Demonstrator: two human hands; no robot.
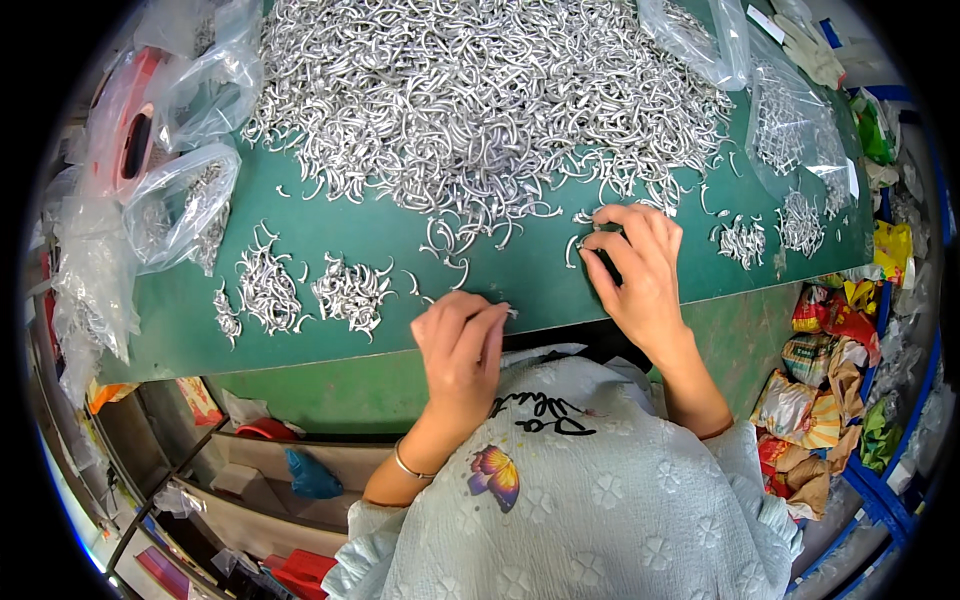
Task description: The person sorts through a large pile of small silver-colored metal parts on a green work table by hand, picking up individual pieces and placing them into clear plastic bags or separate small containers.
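Observation:
A big heap of small curved silver metal pieces [470, 100] covers the far part of the green table [540, 285]. My left hand [460, 335] is over the near edge, fingers bent together, with a small curved metal piece [512, 312] showing at the tips. Just below the heap, my right hand [640, 270] is curled, thumb and index tips drawn close; whatever may be between them is too small to make out. Beside those tips lies a single curved piece [571, 252]. Left of my left hand are small sorted-looking piles [352, 293] of the same pieces.
Two more little piles [742, 242] lie at the right. Clear plastic bags with pieces [185, 205] stand at the left, near a red-and-black object [135, 140]. Another filled bag [790, 125] and a glove [812, 55] are at the far right. Colourful sacks [800, 405] sit beside the table.

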